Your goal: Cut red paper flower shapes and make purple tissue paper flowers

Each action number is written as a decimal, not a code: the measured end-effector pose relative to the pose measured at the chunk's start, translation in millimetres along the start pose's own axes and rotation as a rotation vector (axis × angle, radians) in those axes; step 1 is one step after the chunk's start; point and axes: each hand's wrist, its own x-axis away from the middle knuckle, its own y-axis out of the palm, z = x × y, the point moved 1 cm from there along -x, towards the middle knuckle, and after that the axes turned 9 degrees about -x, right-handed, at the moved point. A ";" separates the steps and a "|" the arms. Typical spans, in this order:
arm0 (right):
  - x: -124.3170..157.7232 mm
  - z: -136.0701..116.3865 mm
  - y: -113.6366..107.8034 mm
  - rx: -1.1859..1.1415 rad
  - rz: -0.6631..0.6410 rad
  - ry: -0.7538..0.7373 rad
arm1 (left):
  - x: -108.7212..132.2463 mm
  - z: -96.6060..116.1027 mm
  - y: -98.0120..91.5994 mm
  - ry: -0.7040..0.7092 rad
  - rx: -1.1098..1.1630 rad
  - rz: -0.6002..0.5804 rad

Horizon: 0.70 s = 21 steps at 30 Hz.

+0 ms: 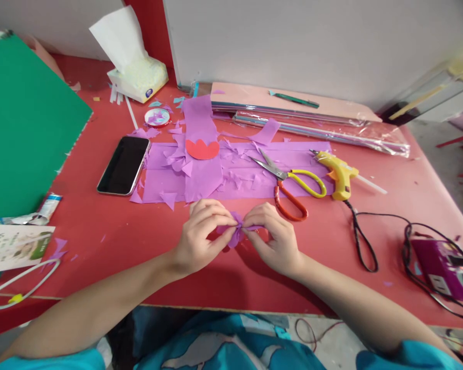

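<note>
Between my two hands is a small purple paper flower [235, 239], gathered at its middle and held just above the red table. My left hand [205, 234] pinches it from the left with thumb and fingertips. From the right, my right hand [274, 235] pinches the same flower close to its centre. Beyond the hands lie purple paper strips [162, 180] with many cut scraps. A red scalloped paper piece [202, 149] rests on one strip. Scissors [283, 177] with one red and one yellow handle lie slightly open on the paper.
A yellow glue gun [340, 174] trails a black cord toward a purple box [443, 270] at right. A phone [123, 165] lies left of the paper. Behind stand a tissue pack [139, 79] and plastic-wrapped rolls [316, 131]. A green board [27, 128] covers the table's left side.
</note>
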 end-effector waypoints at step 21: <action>3.5 -0.1 -0.8 0.034 0.019 0.031 | 2.6 -2.1 0.4 0.025 -0.023 -0.108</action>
